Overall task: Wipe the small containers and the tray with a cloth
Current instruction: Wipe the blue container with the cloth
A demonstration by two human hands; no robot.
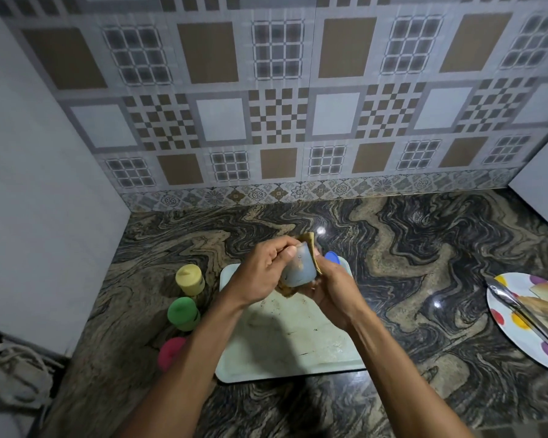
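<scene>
Over the far end of a pale, stained tray (285,343), my left hand (260,273) grips a small translucent container (299,268), thumb and fingers curled around its upper part. My right hand (332,289) holds a brownish cloth (310,248) wrapped against the container's right side and underside. A blue lid (332,257) shows just behind my right hand at the tray's far edge. Left of the tray stand three small containers on the counter: one with a yellow lid (190,279), one with a green lid (183,312) and one with a pink lid (171,352).
The dark marbled counter (408,263) runs back to a tiled wall. At the right edge lies a dotted plate (506,324) with food and metal tongs (519,308). A white appliance (544,181) stands at the back right. A white wall and grey cloth (16,374) are at the left.
</scene>
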